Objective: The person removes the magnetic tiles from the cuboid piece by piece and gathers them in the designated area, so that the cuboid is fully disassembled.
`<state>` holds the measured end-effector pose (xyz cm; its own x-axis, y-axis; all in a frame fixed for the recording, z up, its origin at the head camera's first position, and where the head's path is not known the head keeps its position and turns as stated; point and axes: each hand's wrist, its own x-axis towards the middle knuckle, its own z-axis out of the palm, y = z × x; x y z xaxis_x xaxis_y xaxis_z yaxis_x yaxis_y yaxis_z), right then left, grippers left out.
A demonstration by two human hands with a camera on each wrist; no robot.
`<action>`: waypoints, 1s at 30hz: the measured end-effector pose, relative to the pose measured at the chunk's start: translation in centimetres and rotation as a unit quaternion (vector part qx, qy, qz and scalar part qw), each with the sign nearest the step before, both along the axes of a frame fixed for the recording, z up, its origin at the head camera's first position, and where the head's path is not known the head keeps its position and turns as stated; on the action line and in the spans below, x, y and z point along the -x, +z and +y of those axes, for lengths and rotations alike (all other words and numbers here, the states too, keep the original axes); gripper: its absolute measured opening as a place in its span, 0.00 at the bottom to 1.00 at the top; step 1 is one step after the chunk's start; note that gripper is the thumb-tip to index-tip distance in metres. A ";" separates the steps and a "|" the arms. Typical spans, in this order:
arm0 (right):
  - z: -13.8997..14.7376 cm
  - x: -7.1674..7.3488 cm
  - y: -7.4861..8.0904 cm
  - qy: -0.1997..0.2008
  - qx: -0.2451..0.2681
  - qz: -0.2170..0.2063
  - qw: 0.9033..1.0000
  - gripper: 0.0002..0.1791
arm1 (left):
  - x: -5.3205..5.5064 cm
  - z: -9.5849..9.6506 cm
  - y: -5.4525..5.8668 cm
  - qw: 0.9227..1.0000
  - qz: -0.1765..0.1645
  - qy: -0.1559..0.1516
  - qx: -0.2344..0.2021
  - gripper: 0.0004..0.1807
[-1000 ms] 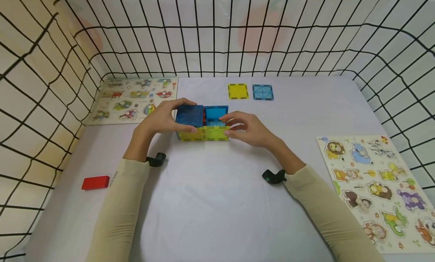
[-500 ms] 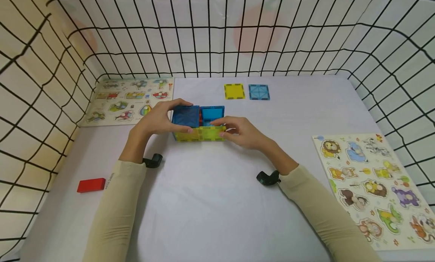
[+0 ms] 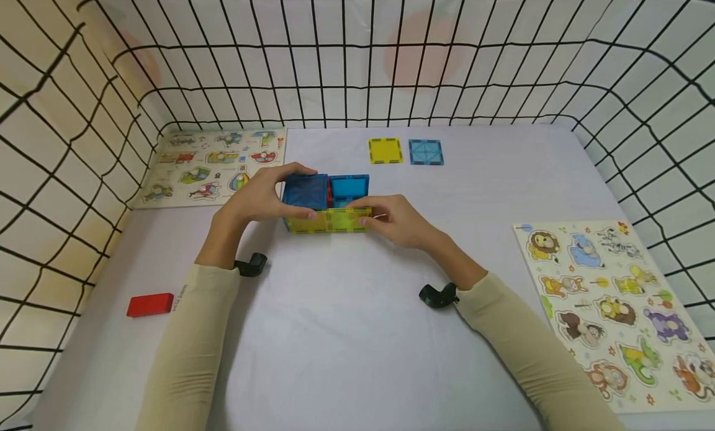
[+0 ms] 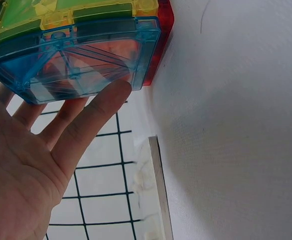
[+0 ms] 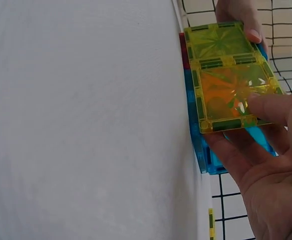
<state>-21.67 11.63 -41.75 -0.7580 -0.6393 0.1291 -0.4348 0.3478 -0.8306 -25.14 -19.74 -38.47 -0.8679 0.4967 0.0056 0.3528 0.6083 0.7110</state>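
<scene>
A box-like structure of translucent magnetic tiles stands on the white table in the head view. Two yellow magnetic tiles (image 3: 341, 221) form its front, a blue tile (image 3: 305, 191) covers the left half, and the right half is open on top. A red piece (image 3: 329, 195) shows between the halves. My left hand (image 3: 257, 195) grips the left half, thumb on the front and fingers toward the back; a blue end tile (image 4: 81, 70) faces its palm. My right hand (image 3: 399, 221) pinches the right front yellow tile (image 5: 230, 90), thumb outside, fingers behind it.
A loose yellow tile (image 3: 385, 151) and a loose blue tile (image 3: 426, 152) lie behind the structure. A vehicle puzzle board (image 3: 218, 170) is at back left, an animal puzzle board (image 3: 592, 283) at right. A red block (image 3: 149, 305) lies by the left sleeve. Black wire mesh (image 3: 357, 64) surrounds the table.
My right hand has moved in to the left, from beside the right end of the structure to pinching its front yellow tile. The left hand keeps its grip. The whole view shifted slightly.
</scene>
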 end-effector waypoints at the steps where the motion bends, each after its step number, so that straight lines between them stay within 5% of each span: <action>1: 0.0 0.0 0.0 -0.002 0.001 -0.001 1.000 0.18 | 0.0 0.0 0.0 1.000 0.000 0.000 0.000 0.43; 30: 2.5 1.0 2.0 -0.075 0.051 -0.011 0.996 0.18 | 0.0 0.1 -0.1 1.000 0.005 0.006 0.011 0.43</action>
